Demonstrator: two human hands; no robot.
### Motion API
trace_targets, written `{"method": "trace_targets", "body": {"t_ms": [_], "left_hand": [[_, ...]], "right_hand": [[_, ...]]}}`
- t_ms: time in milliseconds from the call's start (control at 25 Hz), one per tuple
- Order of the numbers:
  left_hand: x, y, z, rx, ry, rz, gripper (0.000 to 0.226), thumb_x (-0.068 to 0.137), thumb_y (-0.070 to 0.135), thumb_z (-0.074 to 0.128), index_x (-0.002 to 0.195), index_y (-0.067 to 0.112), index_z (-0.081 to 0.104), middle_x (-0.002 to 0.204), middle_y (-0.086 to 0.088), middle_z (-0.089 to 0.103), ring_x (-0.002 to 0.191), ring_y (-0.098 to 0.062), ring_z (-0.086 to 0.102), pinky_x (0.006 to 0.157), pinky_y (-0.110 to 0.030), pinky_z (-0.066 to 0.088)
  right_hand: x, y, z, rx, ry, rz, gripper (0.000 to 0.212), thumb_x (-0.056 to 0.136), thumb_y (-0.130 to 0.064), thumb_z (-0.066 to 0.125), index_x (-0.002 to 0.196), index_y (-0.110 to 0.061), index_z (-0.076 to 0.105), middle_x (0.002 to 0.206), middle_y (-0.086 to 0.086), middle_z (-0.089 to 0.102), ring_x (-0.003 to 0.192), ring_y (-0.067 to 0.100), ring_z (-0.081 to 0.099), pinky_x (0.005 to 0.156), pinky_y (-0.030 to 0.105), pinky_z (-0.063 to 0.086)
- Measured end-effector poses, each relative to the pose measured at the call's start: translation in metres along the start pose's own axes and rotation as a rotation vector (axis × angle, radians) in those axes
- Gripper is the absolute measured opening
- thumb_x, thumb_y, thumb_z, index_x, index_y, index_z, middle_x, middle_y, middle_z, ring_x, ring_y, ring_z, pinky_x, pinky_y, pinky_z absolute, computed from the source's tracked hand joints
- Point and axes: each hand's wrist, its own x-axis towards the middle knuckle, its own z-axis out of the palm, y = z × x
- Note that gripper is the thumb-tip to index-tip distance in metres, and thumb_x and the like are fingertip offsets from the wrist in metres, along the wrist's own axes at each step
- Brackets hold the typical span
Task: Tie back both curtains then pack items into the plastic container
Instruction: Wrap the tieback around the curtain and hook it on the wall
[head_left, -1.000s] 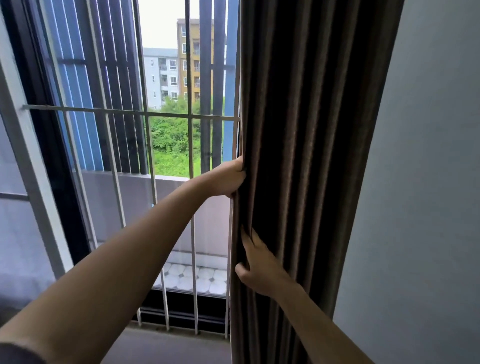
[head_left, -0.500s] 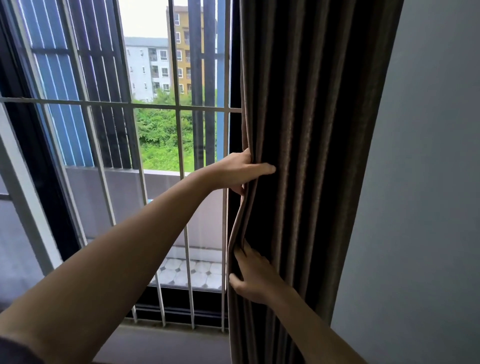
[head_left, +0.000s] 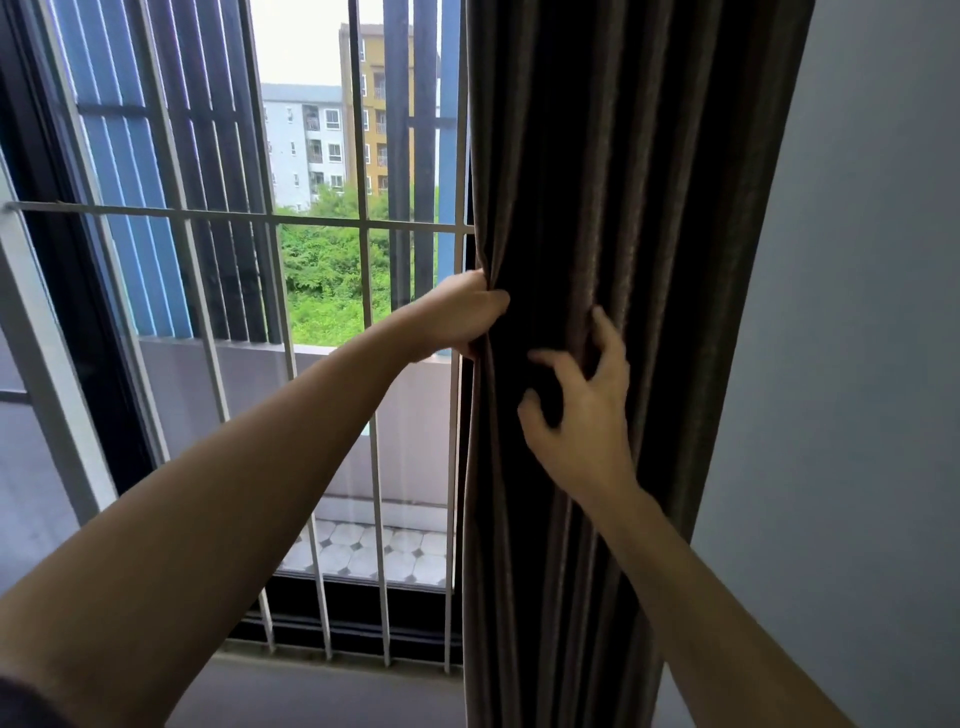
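Left arm outstretched, left hand clenched tight; right hand raised, fingers half-curled, thumb spread
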Motion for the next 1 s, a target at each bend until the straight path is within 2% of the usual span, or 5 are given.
{"method": "trace_targets", "body": {"t_ms": [240,440,560,760,1000], "left_hand": [[-0.004,0.003,0.005,0.167,0.016,0.063,0.018,0.092,0.009,0.034,0.077,0.013,0.043,0.068,0.001,0.044,0.058,-0.012,0.044,0.049,-0.021,0.035],[-0.005,-0.001,0.002,0.231,0.029,0.096,0.015,0.095,0.012,0.033,0.092,0.007,0.047,0.077,0.001,0.048,0.069,-0.014,0.045,0.057,-0.025,0.035],[0.0,-0.003,0.003,0.288,0.022,0.098,0.018,0.096,0.013,0.033,0.101,0.003,0.048,0.086,-0.003,0.052,0.075,-0.015,0.049,0.063,-0.025,0.039],[0.001,0.002,0.007,0.306,0.023,0.113,0.016,0.096,0.01,0.032,0.083,0.01,0.041,0.072,0.003,0.045,0.06,-0.007,0.043,0.047,-0.013,0.035],[-0.009,0.014,0.015,-0.025,-0.071,0.007,0.012,0.087,0.007,0.037,0.081,0.015,0.044,0.069,0.002,0.048,0.049,-0.006,0.052,0.045,-0.018,0.043]], "right_hand": [[0.018,-0.006,0.008,0.087,-0.317,0.029,0.063,0.086,-0.014,0.058,0.144,-0.007,0.033,0.154,0.008,0.02,0.14,0.021,0.028,0.11,0.017,0.02],[-0.057,0.008,0.02,0.183,-0.597,0.086,0.068,0.09,-0.01,0.048,0.15,-0.018,0.018,0.158,-0.01,0.006,0.144,0.008,0.015,0.104,0.005,0.011],[-0.077,0.008,0.018,0.238,-0.608,0.122,0.07,0.09,-0.011,0.049,0.15,-0.024,0.015,0.149,-0.026,0.005,0.141,-0.004,0.009,0.105,0.002,0.01],[-0.077,0.008,0.014,0.219,-0.645,0.11,0.071,0.092,-0.016,0.051,0.15,-0.025,0.012,0.145,-0.031,-0.001,0.137,-0.009,0.002,0.109,0.01,0.008],[-0.092,0.012,0.019,0.168,-0.703,0.063,0.078,0.09,-0.022,0.055,0.151,-0.025,0.006,0.144,-0.031,-0.008,0.133,-0.013,-0.003,0.1,-0.003,-0.002]]}}
